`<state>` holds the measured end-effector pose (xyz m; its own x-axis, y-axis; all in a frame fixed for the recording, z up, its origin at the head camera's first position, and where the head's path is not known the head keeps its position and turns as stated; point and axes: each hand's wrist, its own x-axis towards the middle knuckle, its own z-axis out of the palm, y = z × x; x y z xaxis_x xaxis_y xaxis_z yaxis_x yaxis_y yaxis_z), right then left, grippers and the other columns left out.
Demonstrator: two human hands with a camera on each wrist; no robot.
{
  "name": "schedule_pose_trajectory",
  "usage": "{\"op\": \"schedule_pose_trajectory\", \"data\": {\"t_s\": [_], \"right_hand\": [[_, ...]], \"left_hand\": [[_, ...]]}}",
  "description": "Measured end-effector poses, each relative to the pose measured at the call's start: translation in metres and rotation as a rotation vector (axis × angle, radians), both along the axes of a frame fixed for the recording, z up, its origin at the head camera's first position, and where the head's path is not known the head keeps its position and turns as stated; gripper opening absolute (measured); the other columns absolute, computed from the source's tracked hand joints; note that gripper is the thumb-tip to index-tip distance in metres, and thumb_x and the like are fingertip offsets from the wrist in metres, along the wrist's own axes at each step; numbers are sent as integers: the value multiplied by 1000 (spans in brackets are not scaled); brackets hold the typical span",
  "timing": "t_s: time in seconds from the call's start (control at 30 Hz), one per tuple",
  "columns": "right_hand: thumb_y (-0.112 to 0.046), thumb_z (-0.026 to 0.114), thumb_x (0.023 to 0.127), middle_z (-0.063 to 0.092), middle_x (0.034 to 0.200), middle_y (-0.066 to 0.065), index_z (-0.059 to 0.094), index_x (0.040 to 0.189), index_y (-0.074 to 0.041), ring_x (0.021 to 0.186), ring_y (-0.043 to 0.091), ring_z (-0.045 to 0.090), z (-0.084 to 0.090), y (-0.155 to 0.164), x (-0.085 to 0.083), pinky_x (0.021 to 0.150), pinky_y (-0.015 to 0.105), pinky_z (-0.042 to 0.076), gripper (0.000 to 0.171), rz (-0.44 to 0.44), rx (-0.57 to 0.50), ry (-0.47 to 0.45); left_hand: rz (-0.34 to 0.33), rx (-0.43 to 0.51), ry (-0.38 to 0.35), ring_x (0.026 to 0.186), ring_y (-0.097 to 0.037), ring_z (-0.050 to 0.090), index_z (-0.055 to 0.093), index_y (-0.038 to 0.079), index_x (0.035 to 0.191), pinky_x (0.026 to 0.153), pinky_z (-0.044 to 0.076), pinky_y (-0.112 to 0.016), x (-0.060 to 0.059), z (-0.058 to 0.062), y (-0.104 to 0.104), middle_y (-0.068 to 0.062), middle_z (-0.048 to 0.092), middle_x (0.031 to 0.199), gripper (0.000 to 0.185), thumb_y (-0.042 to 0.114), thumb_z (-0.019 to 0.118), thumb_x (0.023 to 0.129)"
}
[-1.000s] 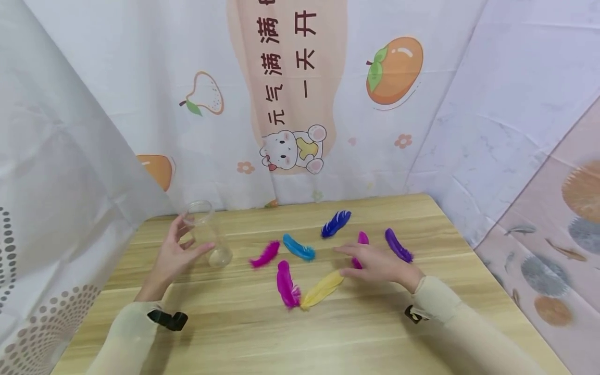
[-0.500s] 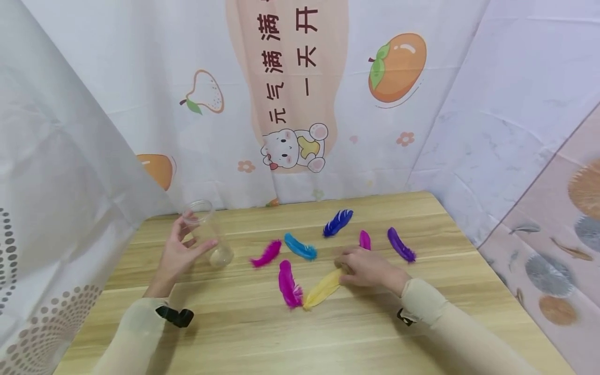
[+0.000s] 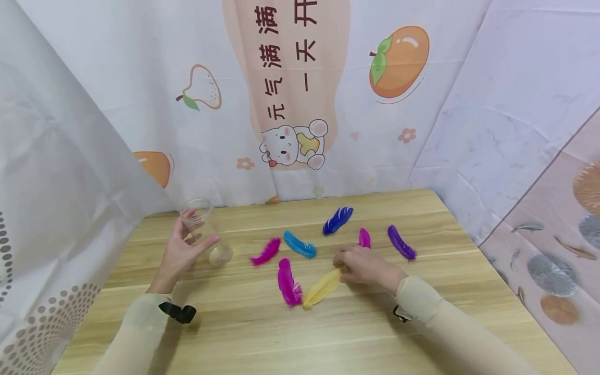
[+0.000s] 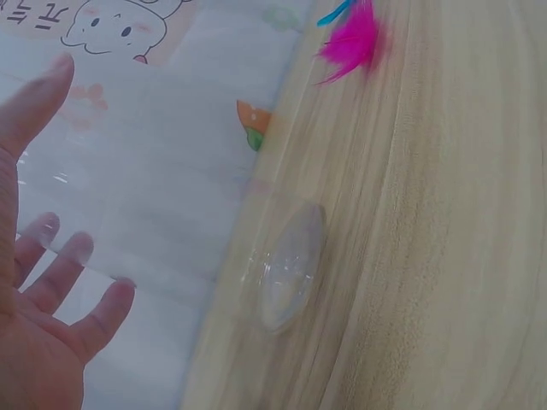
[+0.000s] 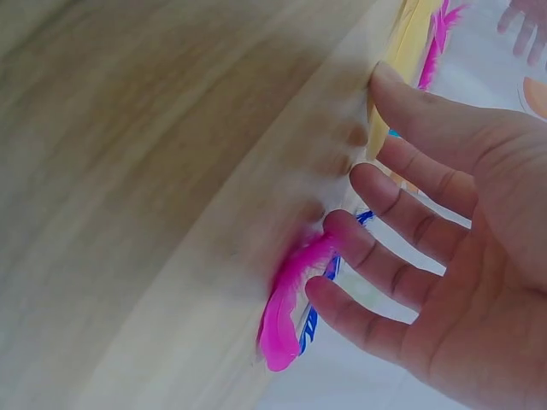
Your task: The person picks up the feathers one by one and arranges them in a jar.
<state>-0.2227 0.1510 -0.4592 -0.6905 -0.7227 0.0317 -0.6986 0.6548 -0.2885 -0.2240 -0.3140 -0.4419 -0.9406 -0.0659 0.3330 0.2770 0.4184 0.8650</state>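
Note:
On the left in the head view, my left hand (image 3: 180, 252) holds a clear, see-through jar (image 3: 222, 252), tilted with its mouth up and left. Its round base (image 4: 295, 265) shows in the left wrist view. My right hand (image 3: 367, 265) reaches down over the upper end of a yellow feather (image 3: 323, 287). Seen from the right wrist, the thumb and index finger lie either side of that end, spaced apart. Beyond the knuckles a magenta feather (image 3: 364, 238) is partly covered; it lies under the other fingertips in the right wrist view (image 5: 286, 316).
Several more feathers lie on the wooden table (image 3: 281, 338): a magenta one (image 3: 288, 284), a smaller magenta one (image 3: 266, 252), a light blue one (image 3: 300, 245), a dark blue one (image 3: 337, 221) and a purple one (image 3: 401, 242). Printed cloth (image 3: 225, 177) hangs behind the table.
My right hand has come down to the yellow feather's upper end, its fingers drawing in from a flatter pose. The left hand keeps its hold on the jar.

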Motion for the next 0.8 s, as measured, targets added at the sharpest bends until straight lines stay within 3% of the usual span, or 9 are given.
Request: {"op": "schedule_pose_trajectory", "data": {"t_s": [0.13,0.33,0.57,0.8], "right_hand": [[-20,86,83,66,101,5,73,106,-7,87,20,62,-1,1,0,77,38,56,30,-5,-1,10],[-20,85,83,66,101,5,73,105,-7,90,22,63,-3,2,0,79,40,57,29,-4,-4,19],[-19,86,83,65,101,3,73,106,-9,90,23,61,-1,2,2,76,39,56,28,-22,-1,14],[-19,84,84,67,108,6,73,108,-9,99,28,63,-1,1,4,81,44,57,27,-17,-7,21]], "left_hand": [[5,16,6,126,-26,54,31,6,155,99,52,-35,0,0,2,-15,45,148,91,3,85,82],[8,55,35,121,-18,58,29,4,155,98,52,-29,1,-2,2,-2,51,136,91,-1,83,82],[3,63,60,113,-6,60,41,4,148,91,52,-19,2,6,6,1,59,127,77,0,82,83],[15,77,49,109,-7,64,47,6,144,90,55,-23,2,-2,0,8,65,121,73,1,85,81]]}}
